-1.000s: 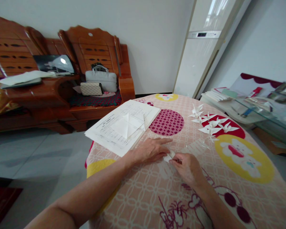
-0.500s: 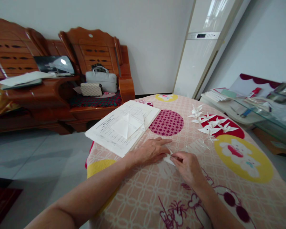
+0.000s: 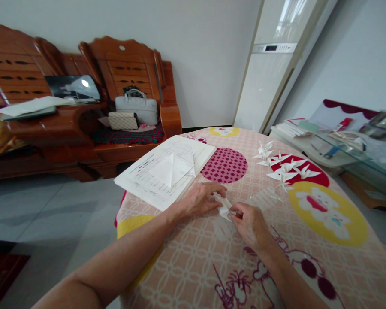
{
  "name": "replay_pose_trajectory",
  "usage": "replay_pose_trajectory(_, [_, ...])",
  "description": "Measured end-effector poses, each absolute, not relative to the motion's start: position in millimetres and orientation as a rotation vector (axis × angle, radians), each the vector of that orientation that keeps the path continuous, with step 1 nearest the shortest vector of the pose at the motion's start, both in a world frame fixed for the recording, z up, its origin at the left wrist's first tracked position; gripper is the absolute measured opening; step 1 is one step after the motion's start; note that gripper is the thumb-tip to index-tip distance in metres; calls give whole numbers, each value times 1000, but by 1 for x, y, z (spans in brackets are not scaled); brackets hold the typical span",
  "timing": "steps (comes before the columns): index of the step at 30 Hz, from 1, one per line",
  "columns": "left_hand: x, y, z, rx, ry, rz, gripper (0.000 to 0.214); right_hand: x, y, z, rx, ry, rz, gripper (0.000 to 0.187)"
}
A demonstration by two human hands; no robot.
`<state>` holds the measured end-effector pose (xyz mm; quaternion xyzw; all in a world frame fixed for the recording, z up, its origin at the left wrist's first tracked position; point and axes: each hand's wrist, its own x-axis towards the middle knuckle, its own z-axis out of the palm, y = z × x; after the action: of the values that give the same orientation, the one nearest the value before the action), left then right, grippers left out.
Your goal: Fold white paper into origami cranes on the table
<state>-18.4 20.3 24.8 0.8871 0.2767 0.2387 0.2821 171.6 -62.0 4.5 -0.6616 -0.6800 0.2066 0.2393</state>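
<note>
Between my two hands is a small folded piece of white paper (image 3: 224, 209), just above or on the patterned tablecloth. My left hand (image 3: 203, 199) curls its fingers around the paper's upper left part, thumb below and fingers above. With thumb and forefinger, my right hand (image 3: 248, 221) pinches the paper's right edge. Several folded white paper cranes (image 3: 284, 171) stand to the right, over a red circle on the cloth. Left of my hands, creased square sheets of white paper (image 3: 172, 169) lie on a stack of printed papers (image 3: 143, 182).
The round table's cloth (image 3: 193, 266) looks covered by a see-through sheet. Behind it stand wooden chairs (image 3: 128, 64) with bags (image 3: 137, 109) on one seat, and a tall white air conditioner (image 3: 260, 86). A glass-topped side table (image 3: 357, 154) with clutter stands at the right.
My left hand has lifted from lying flat and now curls around the paper. The paper is raised and more of it shows. My right hand keeps its pinch, nearly in place.
</note>
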Motion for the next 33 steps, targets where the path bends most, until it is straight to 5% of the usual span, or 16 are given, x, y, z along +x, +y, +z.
replay_pose_trajectory(5, [-10,15,23,2308,925,606,38,171,-62,5,-1834,-1874,557,11])
replay_pose_trajectory(33, [-15,39,9,2039,761,516,26,171,-63,7,-1838,-1886,605,8])
